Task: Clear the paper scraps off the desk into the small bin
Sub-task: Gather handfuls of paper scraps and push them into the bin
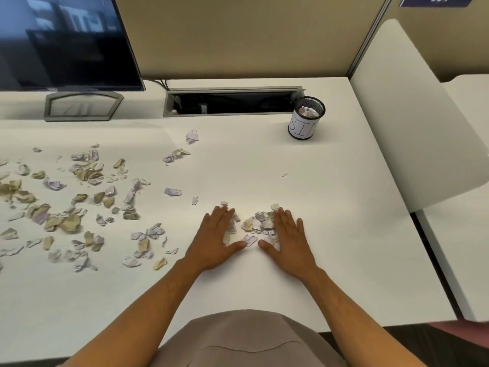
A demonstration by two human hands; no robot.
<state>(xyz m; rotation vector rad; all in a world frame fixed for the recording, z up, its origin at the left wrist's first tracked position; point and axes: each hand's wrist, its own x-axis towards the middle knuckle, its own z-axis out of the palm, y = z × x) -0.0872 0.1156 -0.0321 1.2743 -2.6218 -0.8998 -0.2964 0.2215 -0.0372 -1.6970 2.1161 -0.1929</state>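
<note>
**A:** ok so left to right: big scatter of paper scraps (pixel 79 207) over the left half of the worktop (pixel 330 234), then the left hand (pixel 217 241) and right hand (pixel 287 241) lying flat near the front edge, fingers straight, holding nothing. They bracket a small pile of scraps (pixel 258 225) with the thumbs nearly meeting underneath. What's the move?

**B:** I'd slide both palms inward until the pile bunches tight, then curl the fingers under and lift it as one clump. Keep the thumbs closed at the bottom or bits will leak out toward the front edge.

**A:** and the small bin (pixel 307 119)?

**B:** Back right, near the far edge, just beside the cable tray (pixel 232 102). Already has crumpled paper in it and the mouth looks narrow, so I'd drop from right above it. One stray scrap (pixel 284 175) sits along the way. The monitor (pixel 66 41) at the back left corner isn't in the way. Loads left to clear, though.
</note>
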